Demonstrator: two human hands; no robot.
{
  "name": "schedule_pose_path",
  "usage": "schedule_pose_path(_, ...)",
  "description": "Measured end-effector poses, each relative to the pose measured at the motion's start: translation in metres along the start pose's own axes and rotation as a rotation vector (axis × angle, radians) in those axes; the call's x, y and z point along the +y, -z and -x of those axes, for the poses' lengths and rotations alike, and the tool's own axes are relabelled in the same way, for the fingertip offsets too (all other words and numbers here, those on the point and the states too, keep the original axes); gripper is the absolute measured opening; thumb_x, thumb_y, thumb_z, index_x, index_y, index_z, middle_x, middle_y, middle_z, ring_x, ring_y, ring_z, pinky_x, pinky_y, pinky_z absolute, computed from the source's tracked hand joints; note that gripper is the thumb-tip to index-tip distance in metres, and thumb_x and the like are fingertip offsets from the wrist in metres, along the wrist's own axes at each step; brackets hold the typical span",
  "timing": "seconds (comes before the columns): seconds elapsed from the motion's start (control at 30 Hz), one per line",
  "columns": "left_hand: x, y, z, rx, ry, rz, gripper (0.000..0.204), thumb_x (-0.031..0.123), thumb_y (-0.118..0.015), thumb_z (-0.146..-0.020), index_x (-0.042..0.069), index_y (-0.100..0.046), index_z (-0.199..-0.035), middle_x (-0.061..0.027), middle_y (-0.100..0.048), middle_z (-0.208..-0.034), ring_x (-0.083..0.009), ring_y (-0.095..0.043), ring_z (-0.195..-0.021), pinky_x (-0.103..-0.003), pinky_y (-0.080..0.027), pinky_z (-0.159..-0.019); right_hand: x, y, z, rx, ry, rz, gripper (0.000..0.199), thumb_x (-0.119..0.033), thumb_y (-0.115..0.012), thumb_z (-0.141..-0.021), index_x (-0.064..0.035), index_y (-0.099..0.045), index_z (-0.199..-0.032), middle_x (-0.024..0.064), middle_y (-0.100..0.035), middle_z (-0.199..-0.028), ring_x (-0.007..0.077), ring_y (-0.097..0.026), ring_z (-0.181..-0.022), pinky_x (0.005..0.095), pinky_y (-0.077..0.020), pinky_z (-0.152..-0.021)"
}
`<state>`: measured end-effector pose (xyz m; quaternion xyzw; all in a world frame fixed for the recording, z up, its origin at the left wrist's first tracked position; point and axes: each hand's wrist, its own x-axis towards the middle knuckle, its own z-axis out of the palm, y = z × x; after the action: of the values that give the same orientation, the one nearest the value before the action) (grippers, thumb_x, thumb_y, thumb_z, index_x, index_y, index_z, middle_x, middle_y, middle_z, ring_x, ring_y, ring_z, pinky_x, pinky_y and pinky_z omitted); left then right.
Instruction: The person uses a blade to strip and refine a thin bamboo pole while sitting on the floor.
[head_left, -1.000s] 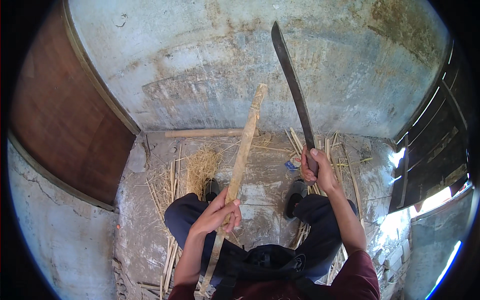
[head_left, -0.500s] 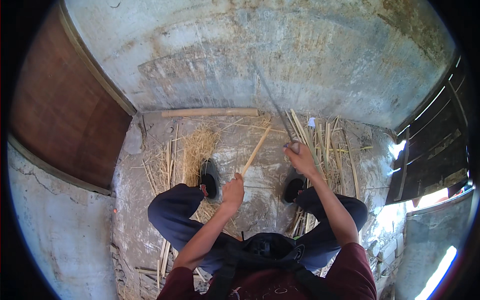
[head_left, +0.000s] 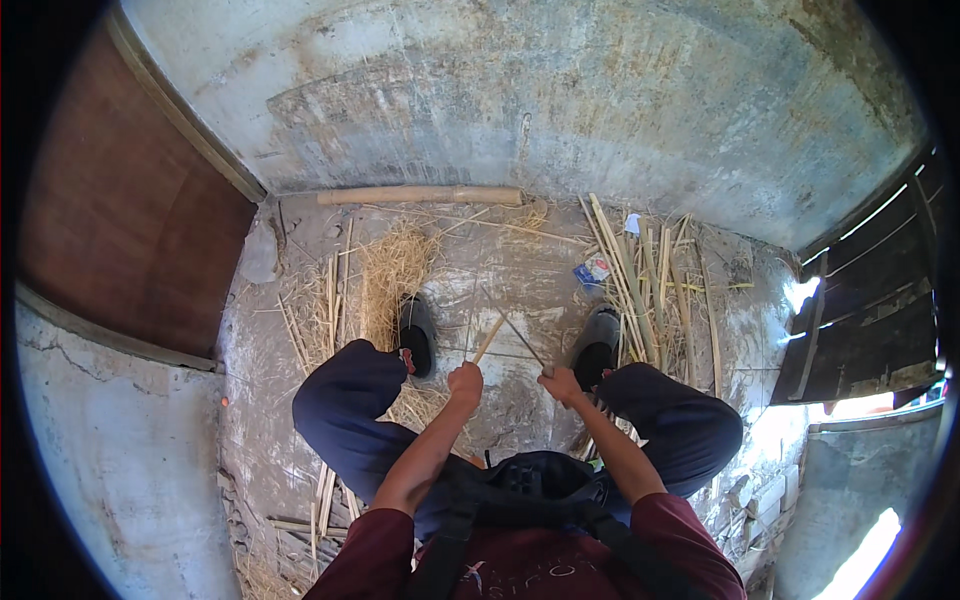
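You look to be at the step of bringing the long knife (head_left: 522, 341) to the stick (head_left: 489, 340): the two slant toward each other above the floor (head_left: 500, 410), between your shoes, and their upper ends cross or nearly meet, though you cannot tell from this view whether they touch. As a judgement, the next move calls for a steady hold on the stick, with the edge kept angled away from your fingers and knees. Your left hand (head_left: 465, 381) is closed in a fist around the lower end of the stick, leaving the rest of it sticking up and to the right. Your right hand (head_left: 560, 385) is curled tight too, around the grip end of the knife, with the thin dark blade reaching up and to the left; the grip itself is hidden in the fist. A heap of straw (head_left: 393, 270) lies by your left shoe (head_left: 417, 338), and loose strips (head_left: 640, 290) lie beyond and beside your right shoe (head_left: 597, 338), well apart from both hands
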<state>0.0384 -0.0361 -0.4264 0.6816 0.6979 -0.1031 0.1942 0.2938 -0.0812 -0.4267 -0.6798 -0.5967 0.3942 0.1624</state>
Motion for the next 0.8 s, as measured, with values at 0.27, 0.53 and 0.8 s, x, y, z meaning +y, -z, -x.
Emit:
schedule_pose_path(0.27,-0.006,0.031,0.009,-0.219,-0.059,0.024,0.025,0.013,-0.05,-0.089,0.001,-0.069,-0.1,-0.0179,-0.069,-0.1,-0.0327,-0.068,-0.094,-0.042,-0.056,-0.078,0.017,-0.037,0.007,-0.087,-0.025,-0.043,0.042,-0.041,-0.059,-0.076,0.0009,-0.06,-0.073,0.0254,-0.061,-0.068,0.0428,-0.062,-0.072,0.0456,-0.0501,-0.068)
schedule_pose_path(0.53,-0.009,0.026,0.009,-0.225,-0.027,0.046,0.026,0.013,-0.05,-0.088,0.001,-0.069,-0.101,-0.0191,-0.069,-0.101,-0.0337,-0.068,-0.095,-0.043,-0.056,-0.08,-0.083,0.027,-0.034,0.229,0.155,-0.116,0.032,-0.027,-0.065,-0.076,0.0044,-0.06,-0.078,0.0272,-0.061,-0.077,0.0449,-0.061,-0.079,0.0474,-0.048,-0.069)
schedule_pose_path(0.8,-0.009,0.023,0.001,-0.252,-0.048,0.086,0.027,0.013,-0.048,-0.088,0.001,-0.069,-0.102,-0.0195,-0.068,-0.102,-0.035,-0.067,-0.095,-0.045,-0.055,-0.081,-0.034,-0.017,-0.042,0.222,0.14,-0.078,0.029,-0.026,-0.063,-0.075,0.0022,-0.064,-0.082,0.0252,-0.062,-0.074,0.04,-0.064,-0.077,0.0442,-0.0498,-0.071)
